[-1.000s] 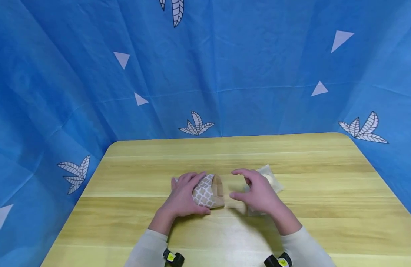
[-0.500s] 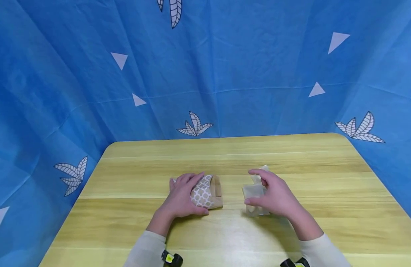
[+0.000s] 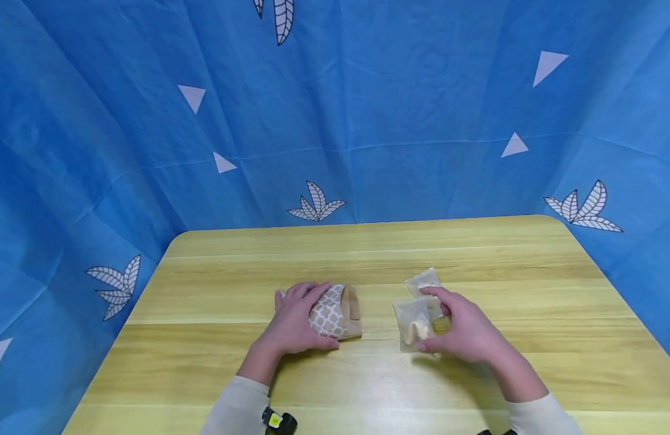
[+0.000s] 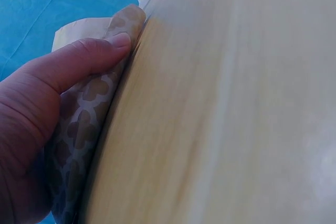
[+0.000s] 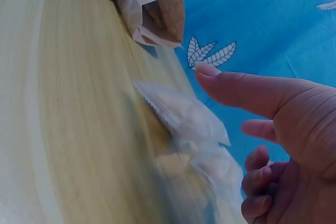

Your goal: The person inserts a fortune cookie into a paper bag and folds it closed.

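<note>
On the table lies a brown paper bag point(image 3: 329, 317) with a white lattice pattern, its mouth gaping to the right. My left hand point(image 3: 296, 320) grips the bag from above, thumb at the near side and fingers over the far side. In the left wrist view the thumb point(image 4: 94, 59) presses on the patterned paper point(image 4: 84, 124). My right hand point(image 3: 467, 329) hovers beside two small translucent packets, a nearer packet point(image 3: 413, 323) with something pale inside and a farther packet point(image 3: 424, 281), which partly overlap. In the right wrist view its thumb point(image 5: 241, 90) stands apart from the packets point(image 5: 184, 114), fingers loosely bent.
The wooden table point(image 3: 231, 266) reaches back to a blue cloth point(image 3: 400, 109) printed with leaves and triangles. A strip of tabletop separates the bag from the packets. A black device point(image 3: 280, 421) is strapped at the left wrist.
My right hand has moved right and slightly toward me, away from the bag's mouth. Both packets now show more fully. My left hand keeps its grip on the bag.
</note>
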`<control>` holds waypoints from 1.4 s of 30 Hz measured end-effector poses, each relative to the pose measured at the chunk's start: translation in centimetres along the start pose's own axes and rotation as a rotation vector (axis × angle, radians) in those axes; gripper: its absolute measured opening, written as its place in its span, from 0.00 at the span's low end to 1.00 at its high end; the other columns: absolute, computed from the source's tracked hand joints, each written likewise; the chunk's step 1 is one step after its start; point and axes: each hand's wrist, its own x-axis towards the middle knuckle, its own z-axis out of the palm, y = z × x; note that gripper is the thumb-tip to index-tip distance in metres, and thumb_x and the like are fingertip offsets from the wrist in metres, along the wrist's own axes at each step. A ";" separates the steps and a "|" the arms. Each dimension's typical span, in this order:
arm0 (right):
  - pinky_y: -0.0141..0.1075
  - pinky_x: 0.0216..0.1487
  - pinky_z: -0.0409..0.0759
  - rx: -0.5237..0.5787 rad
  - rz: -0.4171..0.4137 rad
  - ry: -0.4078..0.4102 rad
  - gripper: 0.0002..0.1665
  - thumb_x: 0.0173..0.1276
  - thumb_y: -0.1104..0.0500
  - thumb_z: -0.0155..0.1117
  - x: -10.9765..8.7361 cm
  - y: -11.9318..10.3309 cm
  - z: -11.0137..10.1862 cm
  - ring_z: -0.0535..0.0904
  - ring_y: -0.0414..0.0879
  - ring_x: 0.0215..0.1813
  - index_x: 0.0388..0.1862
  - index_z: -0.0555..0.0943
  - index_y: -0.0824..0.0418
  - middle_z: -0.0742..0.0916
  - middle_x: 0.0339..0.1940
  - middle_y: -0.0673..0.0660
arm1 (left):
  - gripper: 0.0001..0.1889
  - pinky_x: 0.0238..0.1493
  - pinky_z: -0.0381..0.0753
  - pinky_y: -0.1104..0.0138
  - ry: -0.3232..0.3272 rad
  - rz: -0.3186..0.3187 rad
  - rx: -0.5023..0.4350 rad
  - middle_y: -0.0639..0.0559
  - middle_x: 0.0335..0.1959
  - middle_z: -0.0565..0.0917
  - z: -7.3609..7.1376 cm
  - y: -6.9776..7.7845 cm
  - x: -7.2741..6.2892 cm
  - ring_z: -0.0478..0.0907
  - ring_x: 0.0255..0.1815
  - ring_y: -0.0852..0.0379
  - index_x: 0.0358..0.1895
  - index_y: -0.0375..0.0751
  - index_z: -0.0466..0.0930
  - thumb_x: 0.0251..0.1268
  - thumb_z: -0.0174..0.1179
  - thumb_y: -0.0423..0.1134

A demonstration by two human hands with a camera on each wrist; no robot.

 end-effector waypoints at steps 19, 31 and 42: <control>0.43 0.39 0.71 -0.004 -0.008 -0.066 0.71 0.31 0.49 0.91 -0.3 2.1 0.7 0.69 0.51 0.41 0.76 0.63 0.54 0.74 0.38 0.58 | 0.60 0.67 0.36 0.30 -0.024 -0.020 0.000 0.48 0.69 0.68 -0.1 0.1 0.0 0.58 0.72 0.45 0.76 0.57 0.64 0.30 0.78 0.68; 0.43 0.41 0.72 0.006 -0.020 -0.068 0.67 0.35 0.55 0.89 -0.3 2.5 0.8 0.69 0.52 0.43 0.76 0.63 0.49 0.74 0.39 0.57 | 0.60 0.67 0.38 0.29 -0.009 -0.003 0.016 0.48 0.68 0.68 0.0 0.1 0.1 0.59 0.71 0.45 0.76 0.57 0.65 0.29 0.79 0.68; 0.38 0.35 0.70 -0.010 -0.091 -0.079 0.61 0.37 0.55 0.88 -0.4 3.0 0.8 0.68 0.49 0.37 0.72 0.68 0.53 0.72 0.33 0.56 | 0.60 0.67 0.36 0.30 -0.018 -0.011 0.012 0.48 0.68 0.68 -0.2 0.2 0.2 0.58 0.72 0.45 0.76 0.57 0.64 0.30 0.79 0.67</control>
